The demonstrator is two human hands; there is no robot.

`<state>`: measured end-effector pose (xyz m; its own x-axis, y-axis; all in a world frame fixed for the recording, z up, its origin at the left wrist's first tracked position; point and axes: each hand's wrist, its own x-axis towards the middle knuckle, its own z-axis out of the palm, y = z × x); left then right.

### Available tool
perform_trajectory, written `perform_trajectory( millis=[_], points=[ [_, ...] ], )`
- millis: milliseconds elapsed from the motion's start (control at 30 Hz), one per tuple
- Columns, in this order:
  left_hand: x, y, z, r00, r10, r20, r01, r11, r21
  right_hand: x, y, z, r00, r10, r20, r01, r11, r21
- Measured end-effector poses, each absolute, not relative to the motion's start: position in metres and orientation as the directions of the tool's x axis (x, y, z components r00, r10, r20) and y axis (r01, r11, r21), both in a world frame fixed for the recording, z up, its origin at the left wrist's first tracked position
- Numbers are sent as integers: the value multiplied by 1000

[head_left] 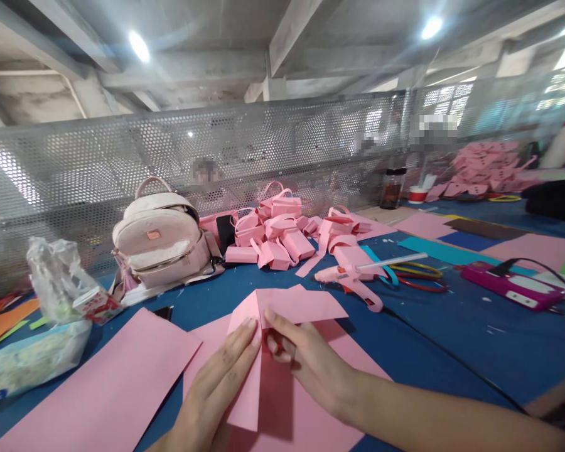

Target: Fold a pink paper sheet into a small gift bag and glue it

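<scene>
A folded piece of pink paper [245, 392] stands between my hands, with a flap reaching out to the right at its top. My left hand [219, 376] grips its left side, fingers together and pressed along the fold; the thumb is hidden. With the thumb on the paper near the crease and the fingers curled beneath, my right hand [306, 355] pinches the flap. Flat pink sheets [339, 402] lie under both hands. Another pink sheet [108, 383] lies to the left.
Behind are a pile of pink paper bags [277, 232] and a cream backpack [160, 235]. A pink glue gun [351, 279] trails a black cord at right, near a magenta power box [511, 285]. A tissue pack [32, 361] lies at left. A perforated metal screen [263, 144] closes the back.
</scene>
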<state>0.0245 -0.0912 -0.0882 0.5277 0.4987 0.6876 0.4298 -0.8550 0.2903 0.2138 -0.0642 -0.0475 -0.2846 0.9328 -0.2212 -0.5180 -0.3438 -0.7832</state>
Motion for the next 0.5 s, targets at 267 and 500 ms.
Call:
perform_trajectory(
  millis=[267, 500],
  points=[
    [25, -91, -88, 530, 485, 696, 405, -866, 295, 212, -63, -46, -268, 934, -234, -542, -348, -765],
    [25, -89, -89, 534, 466, 706, 403, -874, 272, 212, -63, -49, -259, 935, -241, -552, -348, -758]
  ],
)
